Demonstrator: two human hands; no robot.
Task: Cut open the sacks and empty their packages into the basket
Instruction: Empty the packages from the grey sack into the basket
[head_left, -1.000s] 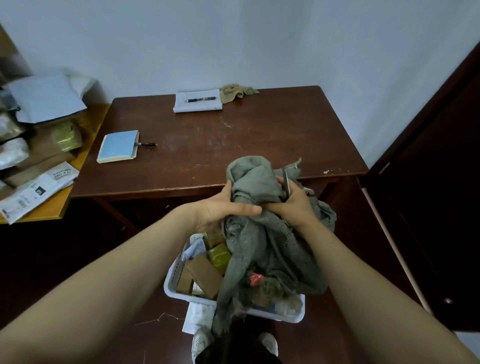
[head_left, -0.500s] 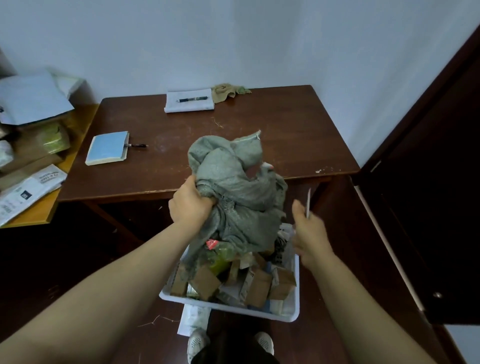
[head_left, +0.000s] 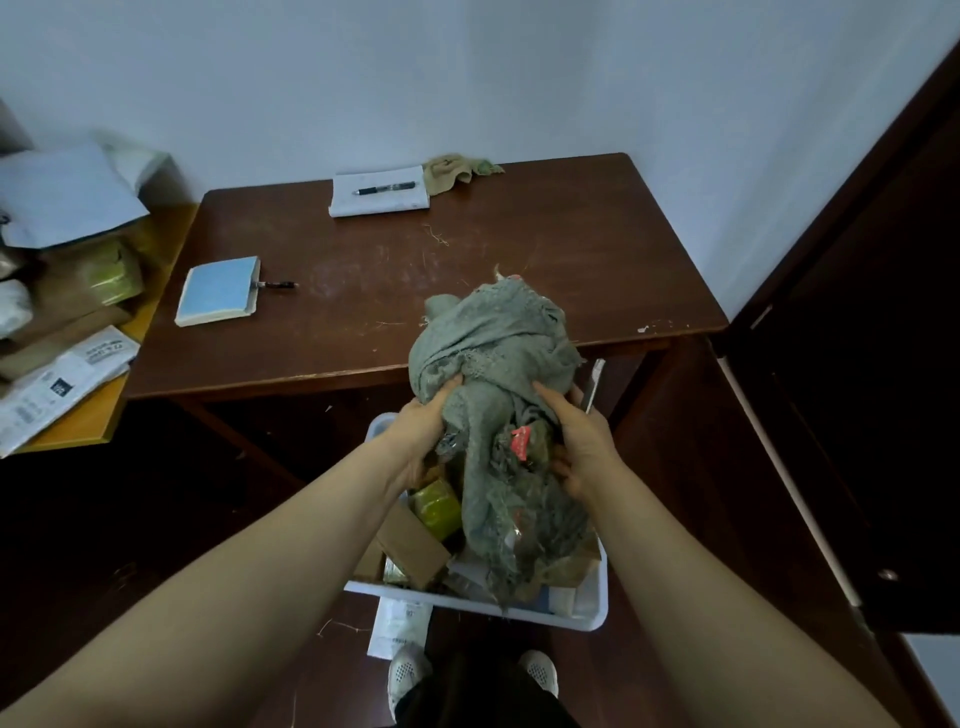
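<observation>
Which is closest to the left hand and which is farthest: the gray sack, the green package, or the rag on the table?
1. Gray sack: in the left hand's grip.
2. Green package: just below, in the basket.
3. Rag: at the table's far edge.

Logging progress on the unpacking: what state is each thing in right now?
White plastic basket: on the floor, heaped with packages.
Grey-green woven sack: bunched up, held over the basket, lower end draped into it.
Left hand: grips the sack.
Right hand: holds slim grey cutter upright, thumb against the sack.
Blue notepad: closed, on the brown wooden table.
</observation>
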